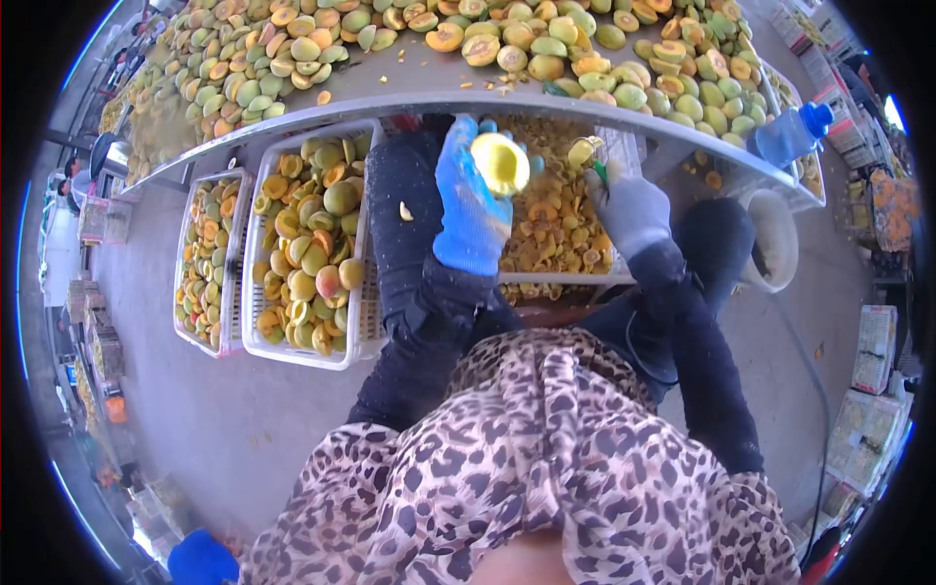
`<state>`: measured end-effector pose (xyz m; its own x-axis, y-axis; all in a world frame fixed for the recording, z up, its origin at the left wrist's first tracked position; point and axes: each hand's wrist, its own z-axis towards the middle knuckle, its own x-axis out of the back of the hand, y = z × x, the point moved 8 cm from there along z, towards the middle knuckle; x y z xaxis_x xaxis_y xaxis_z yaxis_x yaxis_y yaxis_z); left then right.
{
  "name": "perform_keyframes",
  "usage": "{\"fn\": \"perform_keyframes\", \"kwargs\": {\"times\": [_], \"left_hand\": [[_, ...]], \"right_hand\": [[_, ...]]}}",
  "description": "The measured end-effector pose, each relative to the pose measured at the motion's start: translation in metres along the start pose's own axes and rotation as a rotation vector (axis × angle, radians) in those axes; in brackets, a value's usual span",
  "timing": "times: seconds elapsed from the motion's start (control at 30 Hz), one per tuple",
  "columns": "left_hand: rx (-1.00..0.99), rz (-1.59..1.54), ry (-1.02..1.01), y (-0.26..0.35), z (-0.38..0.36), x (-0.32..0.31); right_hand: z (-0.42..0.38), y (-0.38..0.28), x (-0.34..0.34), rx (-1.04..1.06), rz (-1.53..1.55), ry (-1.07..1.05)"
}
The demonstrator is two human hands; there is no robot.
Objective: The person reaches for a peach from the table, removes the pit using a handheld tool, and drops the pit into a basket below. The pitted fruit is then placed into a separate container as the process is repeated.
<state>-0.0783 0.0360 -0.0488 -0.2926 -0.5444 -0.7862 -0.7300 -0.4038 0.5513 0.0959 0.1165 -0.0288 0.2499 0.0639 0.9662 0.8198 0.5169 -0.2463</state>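
My left hand (472, 200), in a blue glove, is closed around a halved peach (500, 164) whose pale yellow cut side and round hollow face up. My right hand (632, 207), in a whitish-grey glove, grips a small pitting tool with a green handle (600, 173). A yellowish piece (584, 151) shows at the tool's tip, a short way right of the peach half. Below both hands, a white crate (629, 146) between my knees holds many yellow-orange fruit scraps (556, 219).
Heaps of whole and halved peaches (283, 58) cover much of the metal table (390, 83) ahead. White baskets of peach halves (307, 356) (216, 349) stand on the floor at left. A blue-capped bottle (785, 136) lies at the table's right edge, above a white bucket (777, 239).
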Motion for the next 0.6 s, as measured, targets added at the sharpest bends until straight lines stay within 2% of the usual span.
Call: {"fn": "perform_keyframes", "kwargs": {"times": [0.07, 0.1, 0.17, 0.2, 0.23, 0.27, 0.33, 0.37, 0.4, 0.47, 0.5, 0.53, 0.57, 0.6], "left_hand": [[0.051, -0.024, 0.006, -0.006, -0.005, 0.009], [0.02, 0.035, -0.049, -0.009, -0.006, 0.011], [-0.023, 0.162, -0.141, -0.01, -0.008, -0.001], [0.035, 0.167, -0.221, -0.018, -0.009, -0.008], [-0.094, 0.22, -0.206, -0.025, -0.004, 0.004], [-0.235, 0.282, -0.178, -0.029, 0.0, 0.019], [-1.078, 0.918, -0.06, 0.003, -0.043, 0.007], [-0.754, 0.629, -0.093, 0.01, -0.05, 0.002], [-0.023, 0.144, 0.015, -0.011, -0.032, 0.011], [-0.406, 0.535, -0.13, 0.031, -0.059, -0.023], [-0.61, 0.709, -0.092, 0.055, -0.06, -0.024], [-1.141, 1.507, -0.076, 0.084, -0.076, -0.035], [-1.1, 2.12, 0.415, 0.101, -0.105, -0.07], [-1.061, 2.074, 0.27, 0.133, -0.087, -0.046]], "right_hand": [[-0.006, -0.02, 0.027, 0.249, 0.017, 0.309], [-0.01, -0.034, 0.034, 0.234, 0.115, 0.211], [-0.013, -0.051, 0.038, 0.305, 0.084, 0.224], [-0.015, -0.062, 0.038, 0.361, 0.049, 0.238], [-0.013, -0.063, 0.034, 0.38, -0.107, 0.269], [-0.011, -0.062, 0.03, 0.411, -0.117, 0.318], [-0.007, -0.056, 0.014, 0.326, -0.166, 0.26], [-0.001, -0.053, 0.001, 0.199, -0.206, 0.098], [0.002, -0.042, -0.009, 0.056, -0.26, -0.065], [0.024, 0.011, -0.05, 0.076, -0.4, -0.065], [0.022, 0.019, -0.046, 0.035, -0.436, -0.083], [0.016, 0.026, -0.04, -0.004, -0.354, -0.093], [0.011, 0.037, -0.042, -0.028, -0.299, -0.091], [0.006, 0.044, -0.044, -0.06, -0.244, -0.05]]}}
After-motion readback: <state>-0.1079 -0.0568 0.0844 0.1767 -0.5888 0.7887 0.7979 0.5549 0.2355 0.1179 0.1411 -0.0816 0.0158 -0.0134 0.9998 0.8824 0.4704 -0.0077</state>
